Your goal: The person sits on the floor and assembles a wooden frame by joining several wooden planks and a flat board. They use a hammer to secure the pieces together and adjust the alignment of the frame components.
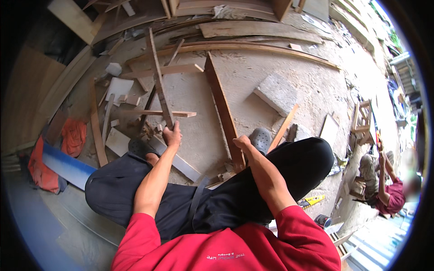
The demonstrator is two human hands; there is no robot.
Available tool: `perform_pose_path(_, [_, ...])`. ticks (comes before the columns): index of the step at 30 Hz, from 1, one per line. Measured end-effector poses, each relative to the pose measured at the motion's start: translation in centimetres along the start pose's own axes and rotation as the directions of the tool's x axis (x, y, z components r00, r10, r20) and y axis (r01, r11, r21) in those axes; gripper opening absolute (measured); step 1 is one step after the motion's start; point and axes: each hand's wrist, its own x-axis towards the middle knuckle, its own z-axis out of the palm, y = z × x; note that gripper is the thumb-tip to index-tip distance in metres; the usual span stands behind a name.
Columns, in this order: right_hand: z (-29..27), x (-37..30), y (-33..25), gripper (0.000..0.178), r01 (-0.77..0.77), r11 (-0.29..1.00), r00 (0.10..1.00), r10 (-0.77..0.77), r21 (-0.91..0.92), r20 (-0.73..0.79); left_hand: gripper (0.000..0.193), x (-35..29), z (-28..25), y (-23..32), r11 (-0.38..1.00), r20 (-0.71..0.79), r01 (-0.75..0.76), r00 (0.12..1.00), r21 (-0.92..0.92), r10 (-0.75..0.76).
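Observation:
My left hand (pixel 172 135) is closed round the near end of a long narrow wooden strip (pixel 159 79), which points away from me. Closed on the upper edge of a reddish-brown wooden board (pixel 221 101) is my right hand (pixel 242 142); the board stands on its long edge. Crosswise near the strip lie a short pale wood piece (pixel 178 114) and, farther off, another wooden bar (pixel 176 69). How the strip meets these pieces is hard to tell. My fingers partly hide both grips.
A concrete block (pixel 275 94) lies right of the board. Long planks (pixel 262 30) are at the back. Offcuts, an orange cloth (pixel 73 137) and a blue-white panel (pixel 68 163) are at left. A yellow handsaw (pixel 312 200) lies by my right knee. Another person (pixel 391 194) works at far right.

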Motion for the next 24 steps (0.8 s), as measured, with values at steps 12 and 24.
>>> perform_pose_path(12, [-10.4, -7.2, -13.3, 0.043, 0.548, 0.657, 0.789, -0.201, 0.518, -0.58, 0.044, -2.2, -0.1, -1.4, 0.977, 0.05, -0.165, 0.986, 0.131, 0.16])
perform_pose_path(24, [-26.9, -16.6, -18.4, 0.087, 0.641, 0.765, 0.715, -0.561, 0.069, -0.418, 0.032, -4.5, 2.2, 3.8, 0.853, 0.187, -0.514, 0.851, 0.095, 0.492])
